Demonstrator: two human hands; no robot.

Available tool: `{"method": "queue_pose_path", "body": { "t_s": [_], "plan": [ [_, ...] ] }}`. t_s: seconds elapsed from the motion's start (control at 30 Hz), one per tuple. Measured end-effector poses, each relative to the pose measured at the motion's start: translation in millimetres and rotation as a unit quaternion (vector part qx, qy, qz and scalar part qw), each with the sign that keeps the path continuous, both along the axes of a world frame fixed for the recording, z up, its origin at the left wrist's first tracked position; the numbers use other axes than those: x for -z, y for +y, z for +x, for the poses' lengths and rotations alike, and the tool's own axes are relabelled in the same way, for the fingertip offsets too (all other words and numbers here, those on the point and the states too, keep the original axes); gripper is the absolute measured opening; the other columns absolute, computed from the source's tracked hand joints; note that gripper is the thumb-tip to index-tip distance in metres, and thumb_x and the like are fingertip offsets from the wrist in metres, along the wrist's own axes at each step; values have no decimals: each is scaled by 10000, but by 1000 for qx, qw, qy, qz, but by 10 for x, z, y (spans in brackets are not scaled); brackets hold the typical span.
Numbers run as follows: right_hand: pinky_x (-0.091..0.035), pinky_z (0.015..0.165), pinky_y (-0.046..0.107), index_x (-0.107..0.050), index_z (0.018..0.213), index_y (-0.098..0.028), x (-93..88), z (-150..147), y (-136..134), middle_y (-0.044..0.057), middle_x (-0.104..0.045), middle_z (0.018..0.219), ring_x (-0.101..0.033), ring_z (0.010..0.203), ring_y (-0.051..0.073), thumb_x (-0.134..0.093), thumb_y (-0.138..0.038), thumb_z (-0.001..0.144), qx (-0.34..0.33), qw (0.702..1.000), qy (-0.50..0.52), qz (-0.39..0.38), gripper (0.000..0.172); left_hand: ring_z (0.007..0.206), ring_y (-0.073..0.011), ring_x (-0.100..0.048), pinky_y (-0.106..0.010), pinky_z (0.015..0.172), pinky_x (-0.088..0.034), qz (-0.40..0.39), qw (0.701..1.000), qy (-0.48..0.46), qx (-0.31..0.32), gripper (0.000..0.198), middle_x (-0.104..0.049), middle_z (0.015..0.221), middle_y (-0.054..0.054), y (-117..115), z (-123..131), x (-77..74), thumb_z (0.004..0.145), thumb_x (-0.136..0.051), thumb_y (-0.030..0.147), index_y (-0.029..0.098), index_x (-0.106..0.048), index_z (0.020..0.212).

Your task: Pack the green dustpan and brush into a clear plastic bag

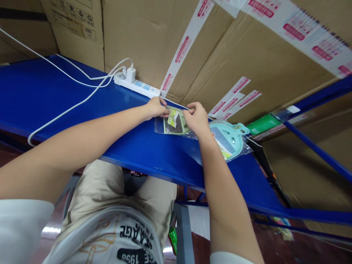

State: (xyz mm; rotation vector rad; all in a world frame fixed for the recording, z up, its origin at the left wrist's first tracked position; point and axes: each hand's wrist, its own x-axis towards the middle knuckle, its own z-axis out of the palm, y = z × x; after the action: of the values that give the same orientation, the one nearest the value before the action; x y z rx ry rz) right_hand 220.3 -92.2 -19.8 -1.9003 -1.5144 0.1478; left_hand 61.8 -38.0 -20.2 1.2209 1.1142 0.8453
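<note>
A flat olive-green piece (pixel 180 125) with a dark ridged face and a yellow-and-white label lies in a clear plastic bag on the blue table. My left hand (pixel 157 108) has its fingers closed on the upper left of this package. At its right end, the thumb and fingers of my right hand (pixel 197 118) pinch the package. Just beyond my right wrist is a bagged light-blue flat piece (pixel 233 136) of rounded shape, with a ridged face and a looped handle. My right forearm hides part of that bag.
A white power strip (pixel 137 87) with plugs and looping white cables sits along the back of the blue table (pixel 132 143). Large taped cardboard boxes (pixel 137 44) rise behind it. A green packaged item (pixel 262 124) lies by the blue frame at the right.
</note>
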Motion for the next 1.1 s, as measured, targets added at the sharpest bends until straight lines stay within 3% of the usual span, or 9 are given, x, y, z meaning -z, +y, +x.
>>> {"method": "queue_pose_path", "body": {
  "t_s": [0.13, 0.3, 0.47, 0.6, 0.83, 0.97, 1.1],
  "plan": [
    [-504, 883, 411, -615, 1021, -197, 31, 90, 43, 52, -680, 859, -651, 861, 252, -614, -220, 822, 4, 999, 10, 31, 200, 646, -124, -711, -234, 650, -605, -13, 1000, -23, 16, 325, -630, 755, 12, -31, 31, 45, 839, -749, -133, 114, -596, 986],
    [-507, 897, 415, -611, 997, -201, 56, 125, 76, 55, -678, 866, -647, 867, 256, -641, -196, 827, 20, 999, 5, 27, 173, 564, -130, -653, -272, 620, -587, 61, 991, 90, 79, 550, -639, 663, 36, -105, 25, 49, 869, -771, -58, 63, -569, 1366],
    [-514, 921, 430, -620, 1020, -206, 76, 194, 97, 64, -689, 891, -656, 921, 273, -638, -204, 839, 13, 999, -7, 32, 182, 605, -168, -676, -313, 695, -579, 193, 944, 231, 134, 614, -625, 646, 46, -116, -28, 27, 917, -747, 52, 81, -525, 1489],
    [-519, 931, 438, -611, 1012, -212, 72, 233, 102, 66, -693, 905, -659, 933, 275, -631, -212, 839, 24, 999, -12, 28, 174, 721, -182, -715, -306, 776, -570, 280, 908, 287, 124, 586, -677, 757, 17, -69, -48, 59, 935, -748, 157, 110, -539, 1480],
    [-514, 954, 441, -597, 991, -214, 45, 205, 103, 70, -691, 912, -667, 956, 274, -622, -205, 827, 33, 999, -2, 21, 166, 496, -110, -502, -268, 557, -435, 179, 945, 248, 113, 518, -568, 615, 69, 8, 19, 92, 953, -729, 130, 96, -546, 1437],
    [-518, 955, 440, -599, 1013, -217, 61, 219, 118, 74, -694, 930, -674, 971, 275, -616, -215, 834, 30, 999, -4, 14, 180, 487, -86, -443, -265, 568, -377, 159, 959, 203, 121, 484, -554, 629, 78, -34, 20, 54, 925, -749, 62, 103, -575, 1375],
    [-527, 949, 449, -602, 1027, -222, 97, 270, 141, 76, -696, 927, -678, 985, 285, -617, -233, 838, 7, 1000, -10, 22, 190, 466, -62, -439, -242, 573, -377, 132, 970, 156, 130, 360, -560, 598, 94, -105, 8, -3, 879, -778, -21, 142, -608, 1152]
  ]
}}
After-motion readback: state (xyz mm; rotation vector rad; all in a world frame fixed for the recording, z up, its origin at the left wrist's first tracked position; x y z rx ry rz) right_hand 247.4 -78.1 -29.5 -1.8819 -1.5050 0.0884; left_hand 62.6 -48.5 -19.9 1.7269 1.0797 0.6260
